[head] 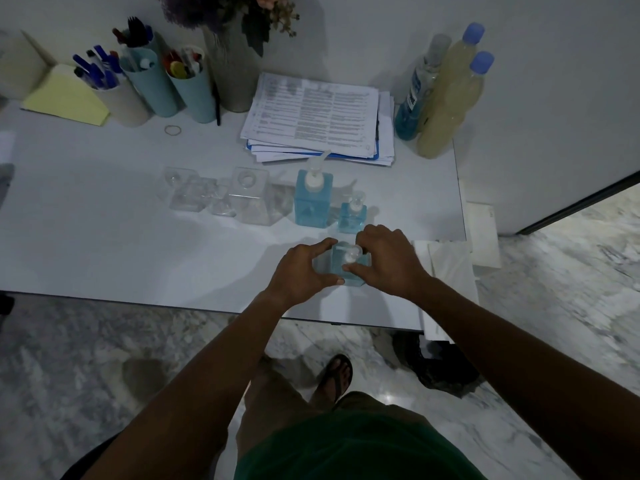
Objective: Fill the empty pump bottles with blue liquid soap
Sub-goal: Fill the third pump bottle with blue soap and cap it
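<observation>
A small square bottle [337, 268] with blue soap in it stands near the table's front edge. My left hand [301, 271] grips its left side. My right hand [388, 261] pinches the clear pump cap [352, 254] on its top. Behind it stand a tall blue-filled pump bottle [311, 199] and a small blue-filled pump bottle [352, 214]. To their left are empty clear bottles without pumps [251, 197] [185, 192]. A supply bottle of blue liquid [414, 98] stands at the back right.
Two bottles of yellowish liquid with blue caps [446, 98] stand beside the blue supply bottle. A paper stack [315, 116], pen cups [152, 81], a vase [232, 71] and a rubber band [173, 130] fill the back. The table's front edge [207, 304] is close to my hands.
</observation>
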### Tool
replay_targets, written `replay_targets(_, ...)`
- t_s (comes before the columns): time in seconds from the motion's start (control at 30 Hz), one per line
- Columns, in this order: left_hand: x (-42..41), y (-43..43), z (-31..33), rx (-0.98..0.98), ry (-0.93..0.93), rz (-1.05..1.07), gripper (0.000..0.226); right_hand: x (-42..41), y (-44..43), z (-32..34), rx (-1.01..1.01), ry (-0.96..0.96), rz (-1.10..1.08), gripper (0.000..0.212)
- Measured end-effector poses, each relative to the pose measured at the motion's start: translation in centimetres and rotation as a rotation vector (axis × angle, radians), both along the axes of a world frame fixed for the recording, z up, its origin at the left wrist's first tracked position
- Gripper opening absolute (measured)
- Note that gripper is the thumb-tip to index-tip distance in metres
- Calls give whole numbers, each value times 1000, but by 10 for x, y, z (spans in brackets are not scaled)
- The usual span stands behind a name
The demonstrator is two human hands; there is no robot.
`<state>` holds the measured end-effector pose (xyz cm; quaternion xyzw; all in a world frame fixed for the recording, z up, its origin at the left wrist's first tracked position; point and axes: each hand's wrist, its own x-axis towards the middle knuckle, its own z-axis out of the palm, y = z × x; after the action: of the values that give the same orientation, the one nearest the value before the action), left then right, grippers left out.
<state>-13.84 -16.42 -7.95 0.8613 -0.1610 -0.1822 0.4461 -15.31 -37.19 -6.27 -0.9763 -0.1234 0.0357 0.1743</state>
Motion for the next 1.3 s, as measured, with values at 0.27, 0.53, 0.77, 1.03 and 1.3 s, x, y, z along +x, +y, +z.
replay_targets(0.27, 1, 0, 0, 6, 11, -4, 74, -5, -15, 0, 269, 98, -4, 42)
replay_targets(0.53, 0, 0, -1, 10, 15, 9, 74, -2, 3, 4, 183, 84, -63, 30)
replay_targets(0.77, 0, -1, -1, -8, 26, 8, 72, -6, 5, 1, 100, 58, -107, 38)
replay_targets(1.03, -5, -3, -3, -10, 78, 101, 73, -33, 0, -16, 497, 153, -177, 65)
replay_targets(1.3, -70, 0, 6, -115, 95, 147, 69, -82, 41, -15, 700, 137, -592, 52)
